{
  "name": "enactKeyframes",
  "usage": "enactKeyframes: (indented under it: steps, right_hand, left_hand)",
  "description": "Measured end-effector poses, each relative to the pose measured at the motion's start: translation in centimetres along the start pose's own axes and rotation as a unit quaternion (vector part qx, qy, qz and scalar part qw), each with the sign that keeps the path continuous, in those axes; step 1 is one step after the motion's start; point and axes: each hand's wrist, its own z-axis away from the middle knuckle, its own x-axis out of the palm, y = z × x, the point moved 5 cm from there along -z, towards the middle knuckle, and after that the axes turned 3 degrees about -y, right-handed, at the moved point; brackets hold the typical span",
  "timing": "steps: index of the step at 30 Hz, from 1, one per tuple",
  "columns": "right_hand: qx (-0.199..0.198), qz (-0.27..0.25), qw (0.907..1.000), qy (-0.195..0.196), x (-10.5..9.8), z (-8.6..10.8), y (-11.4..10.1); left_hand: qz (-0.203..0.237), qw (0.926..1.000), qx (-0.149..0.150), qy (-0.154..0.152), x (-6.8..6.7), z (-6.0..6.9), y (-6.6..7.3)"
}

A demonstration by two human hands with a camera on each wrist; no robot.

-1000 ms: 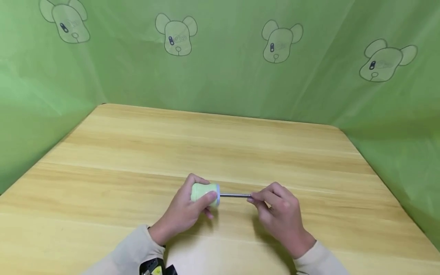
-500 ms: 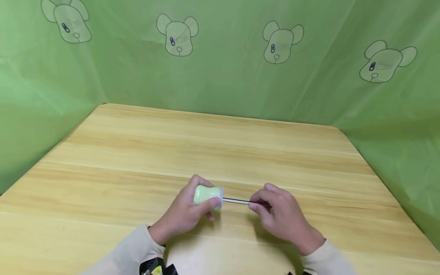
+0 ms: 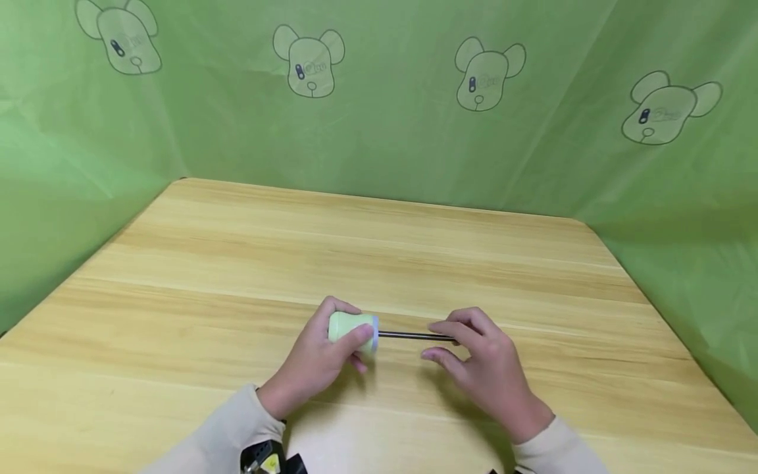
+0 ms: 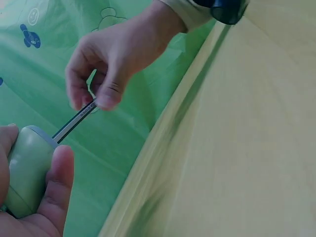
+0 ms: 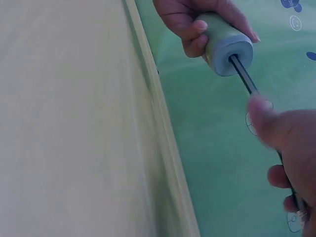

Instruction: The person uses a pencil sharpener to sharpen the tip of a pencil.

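My left hand [image 3: 320,355] grips a pale green pencil sharpener [image 3: 349,327] with a light blue end, holding it sideways above the table. A dark pencil [image 3: 408,335] with pale stripes sticks out of the hole in the blue end. My right hand [image 3: 488,368] has its fingers curled loosely about the pencil's outer part, thumb and index finger spread apart in the head view. In the left wrist view, the pencil [image 4: 74,122] runs up between the right thumb and fingers. The right wrist view shows the sharpener's hole with the pencil [image 5: 242,74] in it.
A wooden table [image 3: 379,257] lies under both hands. Green sheeting [image 3: 391,145] with printed bear-like heads rises behind it and at the sides. A black device [image 3: 269,457] is strapped at the left wrist.
The right thumb and index finger have spread apart from their pinch on the pencil, and more of the pencil shows. The sharpener has shifted slightly, still in the left hand.
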Motion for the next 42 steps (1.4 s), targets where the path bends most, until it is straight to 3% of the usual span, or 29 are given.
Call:
enactKeyframes:
  steps: [4, 10, 15, 21, 23, 25, 26, 28, 29, 30, 32, 34, 36, 42]
  right_hand:
    - [-0.023, 0.028, 0.9978, 0.055, -0.1, -0.2, -0.4]
    - [-0.074, 0.054, 0.9862, 0.138, -0.3, -0.3, -1.0]
    - [-0.093, 0.056, 0.9847, 0.136, 0.2, -0.2, -1.4]
    - [-0.072, 0.061, 0.9915, 0.089, 0.9, 0.2, -1.0]
    - [-0.038, 0.04, 0.997, 0.054, 1.1, 0.3, -0.8]
    - [0.034, -0.019, 0.9992, -0.01, 1.3, 0.4, -0.5]
    - [0.079, -0.061, 0.9938, -0.049, 1.5, 0.5, -0.2]
    - [0.17, -0.128, 0.9712, -0.107, 1.9, 0.8, 0.3]
    - [0.206, -0.141, 0.96, -0.127, 2.1, 1.0, 0.4]
    - [0.222, -0.14, 0.9548, -0.138, 2.2, 1.1, 0.5]
    - [0.203, -0.104, 0.9649, -0.13, 2.1, 1.0, 0.4]
    - [0.155, -0.035, 0.9835, -0.087, 1.7, 0.8, 0.2]
    - [0.109, 0.022, 0.9931, -0.037, 1.3, 0.6, 0.0]
    - [0.034, 0.058, 0.9963, 0.052, 0.6, 0.2, -0.5]
  left_hand:
    - [0.004, 1.0, -0.008, 0.003, -0.1, 0.0, 0.1]
    - [0.006, 0.9994, -0.035, -0.002, 0.1, 0.2, 0.0]
    - [0.008, 0.9982, -0.059, 0.014, -0.1, 0.4, -0.1]
    - [0.0, 0.9984, -0.056, 0.002, -0.3, 0.5, -0.3]
    - [-0.018, 0.9986, -0.048, -0.011, -0.3, 0.5, -0.5]
    - [-0.046, 0.9982, -0.021, -0.032, -0.1, 0.4, -0.4]
    - [-0.059, 0.9973, -0.004, -0.043, 0.0, 0.4, -0.3]
    - [-0.08, 0.9946, 0.026, -0.061, 0.2, 0.4, -0.1]
    - [-0.086, 0.9934, 0.04, -0.065, 0.3, 0.4, -0.1]
    - [-0.09, 0.9927, 0.047, -0.065, 0.4, 0.3, -0.1]
    - [-0.092, 0.9933, 0.045, -0.054, 0.4, 0.3, -0.1]
    - [-0.079, 0.9957, 0.033, -0.034, 0.3, 0.2, -0.2]
    - [-0.063, 0.9978, 0.02, -0.011, 0.2, 0.1, -0.3]
    - [0.011, 0.9997, -0.01, 0.02, -0.1, -0.1, -0.5]
